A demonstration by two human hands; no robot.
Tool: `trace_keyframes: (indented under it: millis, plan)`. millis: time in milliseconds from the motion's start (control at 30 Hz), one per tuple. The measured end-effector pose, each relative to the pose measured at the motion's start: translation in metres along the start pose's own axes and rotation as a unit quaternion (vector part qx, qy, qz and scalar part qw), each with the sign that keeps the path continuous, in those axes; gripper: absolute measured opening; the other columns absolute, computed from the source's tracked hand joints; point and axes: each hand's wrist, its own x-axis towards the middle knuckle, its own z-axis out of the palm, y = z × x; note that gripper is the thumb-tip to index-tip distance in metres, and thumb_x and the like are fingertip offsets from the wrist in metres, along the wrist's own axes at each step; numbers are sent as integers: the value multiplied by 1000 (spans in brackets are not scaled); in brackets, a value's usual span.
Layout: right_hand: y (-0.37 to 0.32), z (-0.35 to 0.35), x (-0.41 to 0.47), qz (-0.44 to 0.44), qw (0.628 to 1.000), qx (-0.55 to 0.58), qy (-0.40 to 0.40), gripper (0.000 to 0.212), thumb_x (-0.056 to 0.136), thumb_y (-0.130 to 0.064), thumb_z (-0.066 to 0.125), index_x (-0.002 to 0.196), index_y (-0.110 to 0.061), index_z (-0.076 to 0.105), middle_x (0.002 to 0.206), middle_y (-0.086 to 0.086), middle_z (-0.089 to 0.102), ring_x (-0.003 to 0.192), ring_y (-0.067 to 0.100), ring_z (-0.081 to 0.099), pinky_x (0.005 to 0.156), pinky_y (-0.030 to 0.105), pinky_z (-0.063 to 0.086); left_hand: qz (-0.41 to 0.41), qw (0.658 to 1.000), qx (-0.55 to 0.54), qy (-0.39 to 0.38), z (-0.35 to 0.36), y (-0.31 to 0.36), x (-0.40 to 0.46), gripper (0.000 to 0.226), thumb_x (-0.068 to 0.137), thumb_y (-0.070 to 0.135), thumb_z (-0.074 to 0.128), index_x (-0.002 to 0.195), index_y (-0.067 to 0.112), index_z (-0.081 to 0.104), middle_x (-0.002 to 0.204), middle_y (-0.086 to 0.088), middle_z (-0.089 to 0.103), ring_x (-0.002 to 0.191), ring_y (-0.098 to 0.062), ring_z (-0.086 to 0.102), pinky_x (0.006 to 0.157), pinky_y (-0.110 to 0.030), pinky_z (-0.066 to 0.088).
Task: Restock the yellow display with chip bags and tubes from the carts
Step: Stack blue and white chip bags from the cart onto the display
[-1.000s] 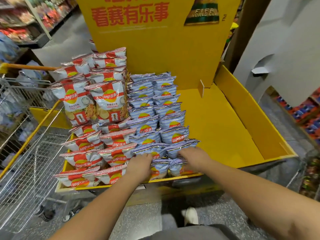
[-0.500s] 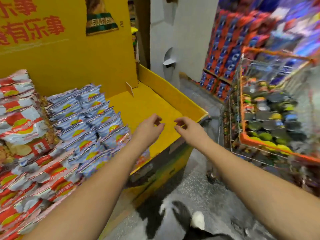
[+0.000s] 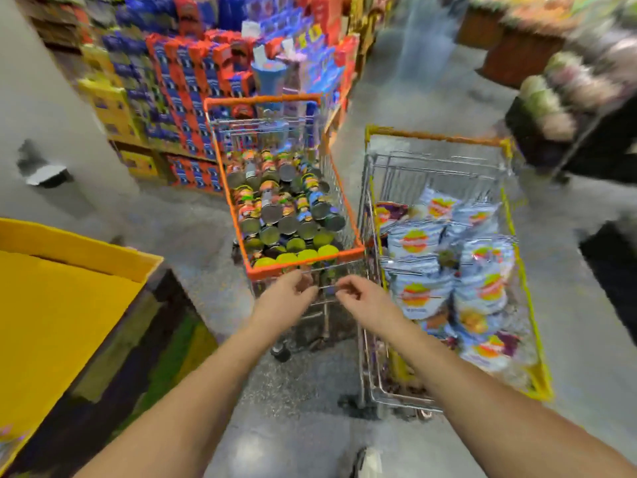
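Floor: I see bare grey floor (image 3: 303,391) between my forearms, the clearest room to step, with one shoe tip (image 3: 370,460) at the bottom edge.
Yellow display: its empty corner (image 3: 69,305) fills my lower left, rim edge just left of the orange cart.
Left hand: my left hand (image 3: 282,301) hangs empty, fingers loosely curled, just before the orange cart's near rim; touching or not, I cannot tell through the blur.
Right hand: my right hand (image 3: 365,300) is likewise empty and half-curled, between the two carts' near ends.
Orange cart: orange cart (image 3: 303,263) packed with upright tubes (image 3: 286,215), straight ahead.
Yellow cart: yellow cart (image 3: 527,322) beside it on the right, heaped with pale blue chip bags (image 3: 420,291).
Beyond: stacked boxes (image 3: 193,84) wall off the far left; an aisle (image 3: 413,70) opens ahead.
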Motion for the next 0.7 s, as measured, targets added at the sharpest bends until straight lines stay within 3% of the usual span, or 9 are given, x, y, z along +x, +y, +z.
trace_keyframes:
  millis: [67,200,333,467,567,700]
  plan:
    - [47,-42,0,29,999,11,14,14,95,-20,58,109,-22,62,84,-7,60,72,6,54,62,9,39,44,998,8,-38,42,43,22,26,94,36,57,114,21,62,110,7,64,106,-16,60,79,-24,41]
    - [125,-128,-2,42,998,-36,43,27,94,-14,54,116,-28,62,104,-5,61,94,17,61,77,27,48,133,987,39,-83,108,111,62,24,90,29,60,110,15,64,108,-4,63,105,-22,58,84,-30,42]
    - [174,-206,10,7,977,-210,22,36,88,-16,59,124,-18,58,121,-1,53,117,22,51,95,36,42,176,969,132,-110,149,144,91,44,91,40,58,127,15,56,128,-3,55,122,-22,49,100,-36,40]
    - [201,-247,47,-6,874,-467,-134,67,86,-38,61,147,-28,34,148,4,35,132,29,36,107,45,32,186,931,269,-162,176,157,121,67,87,58,57,139,19,42,136,-2,48,126,-24,46,101,-41,39]
    - [206,-260,68,3,818,-531,-222,80,85,-48,62,152,-29,22,152,4,30,136,30,32,110,51,25,150,910,315,-223,185,162,137,78,86,63,57,146,19,33,144,-4,42,128,-27,46,103,-46,40]
    - [205,-256,84,-42,763,-591,-258,75,87,-46,65,149,-27,27,140,5,45,120,31,47,106,48,30,120,898,337,-254,192,162,143,74,86,57,59,143,18,34,137,-5,50,117,-27,53,91,-45,50]
